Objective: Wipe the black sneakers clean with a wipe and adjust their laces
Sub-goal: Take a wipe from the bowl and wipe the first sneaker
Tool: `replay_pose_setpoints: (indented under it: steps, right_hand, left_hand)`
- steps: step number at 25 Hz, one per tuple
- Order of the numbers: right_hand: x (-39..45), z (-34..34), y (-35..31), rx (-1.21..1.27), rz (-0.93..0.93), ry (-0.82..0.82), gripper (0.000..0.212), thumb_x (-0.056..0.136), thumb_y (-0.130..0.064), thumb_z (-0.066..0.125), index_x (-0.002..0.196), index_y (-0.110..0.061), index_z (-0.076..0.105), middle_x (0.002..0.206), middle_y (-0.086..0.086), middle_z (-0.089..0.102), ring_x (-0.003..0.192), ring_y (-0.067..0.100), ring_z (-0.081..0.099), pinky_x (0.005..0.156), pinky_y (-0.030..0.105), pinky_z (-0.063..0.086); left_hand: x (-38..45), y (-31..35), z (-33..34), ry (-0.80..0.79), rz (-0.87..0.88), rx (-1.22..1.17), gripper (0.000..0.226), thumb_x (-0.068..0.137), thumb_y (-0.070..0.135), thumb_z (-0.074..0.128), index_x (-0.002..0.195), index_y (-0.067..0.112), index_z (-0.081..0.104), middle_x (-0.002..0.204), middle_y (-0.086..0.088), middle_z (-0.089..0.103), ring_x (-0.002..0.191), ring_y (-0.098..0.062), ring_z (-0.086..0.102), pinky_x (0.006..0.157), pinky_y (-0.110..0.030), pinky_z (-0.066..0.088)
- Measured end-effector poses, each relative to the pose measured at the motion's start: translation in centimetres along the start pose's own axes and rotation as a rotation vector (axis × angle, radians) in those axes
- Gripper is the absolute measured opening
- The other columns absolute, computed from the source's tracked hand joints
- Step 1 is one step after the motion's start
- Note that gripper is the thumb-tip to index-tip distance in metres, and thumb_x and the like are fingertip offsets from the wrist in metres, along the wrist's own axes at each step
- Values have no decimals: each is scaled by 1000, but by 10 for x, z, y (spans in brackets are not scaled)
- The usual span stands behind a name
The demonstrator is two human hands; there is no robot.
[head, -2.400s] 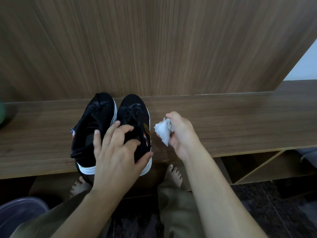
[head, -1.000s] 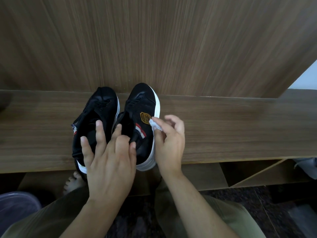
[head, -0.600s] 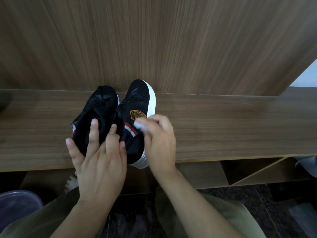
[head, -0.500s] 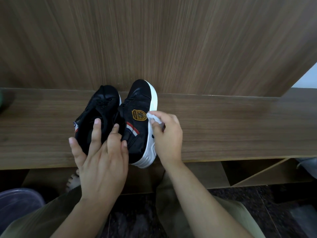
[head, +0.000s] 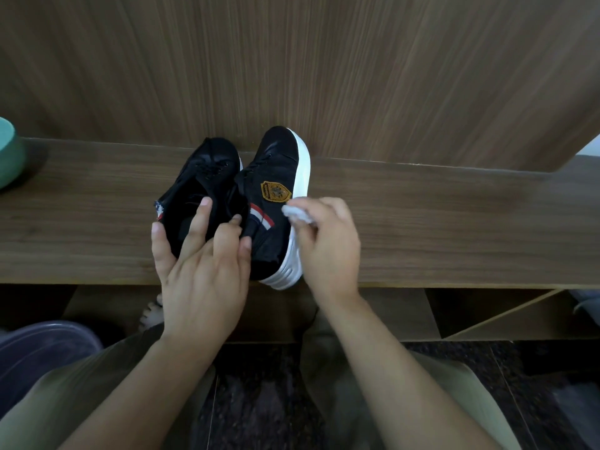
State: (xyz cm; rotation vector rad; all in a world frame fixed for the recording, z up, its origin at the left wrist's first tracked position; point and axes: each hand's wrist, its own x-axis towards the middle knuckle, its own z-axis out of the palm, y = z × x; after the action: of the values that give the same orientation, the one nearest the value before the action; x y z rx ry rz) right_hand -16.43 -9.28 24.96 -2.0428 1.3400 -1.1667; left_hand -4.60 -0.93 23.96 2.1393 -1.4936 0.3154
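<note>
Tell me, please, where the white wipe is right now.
The wipe is pinched in the right hand, against the tilted right sneaker, just below its gold badge.

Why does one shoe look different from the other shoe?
The right sneaker is tipped on its side, showing its gold badge and thick white sole; the left sneaker shows its laces on top. The wipe touches only the right one. Both are black.

Dim, soft indoor light, perhaps from upper right; wide-angle bending at edges, right hand (head: 328, 241) slightly motion-blurred.
</note>
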Motion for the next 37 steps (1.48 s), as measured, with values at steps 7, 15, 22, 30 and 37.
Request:
replay_pose_setpoints:
  steps: [7, 15, 22, 30, 37]
  right_hand:
    - [-61, -6, 2, -140, -230, -17, 19, 80, -8, 66, 95, -18, 70, 95, 1, 57, 77, 12, 58, 63, 22, 50]
    - [14, -2, 3, 82, 132, -77, 18, 90, -20, 60, 105, -26, 68, 102, 1, 59, 82, 7, 54, 66, 5, 39]
    - [-31, -6, -13, -1, -198, -125, 20, 85, -17, 63, 102, -23, 72, 99, -5, 58, 87, 4, 55, 73, 15, 46]
    - [119, 38, 2, -199, -193, -129, 18, 89, -18, 60, 98, -27, 72, 95, -1, 55, 92, 18, 55, 79, 38, 49]
    - [29, -5, -4, -43, -326, -284, 27, 84, -8, 57, 97, -27, 71, 98, -7, 55, 92, 12, 55, 76, 20, 44]
  left_hand:
    - [-1, 0, -1, 15, -1, -36, 36, 98, 28, 29, 102, 8, 59, 82, -2, 73, 138, -13, 25, 112, -49, -5]
    - [-1, 2, 0, 14, -17, -36, 42, 99, 33, 24, 105, 11, 60, 79, 4, 72, 138, -11, 23, 113, -44, -10]
    - [1, 2, 1, 81, 13, -45, 35, 96, 29, 31, 94, 10, 60, 68, 0, 70, 134, -17, 35, 112, -49, -2]
    - [4, -2, -1, 56, 36, -63, 26, 93, 33, 36, 79, 19, 52, 133, 2, 55, 139, -15, 26, 113, -52, 4]
    - [1, -5, 2, 64, 33, -53, 28, 92, 32, 34, 79, 18, 55, 133, 2, 55, 139, -16, 29, 113, -55, 12]
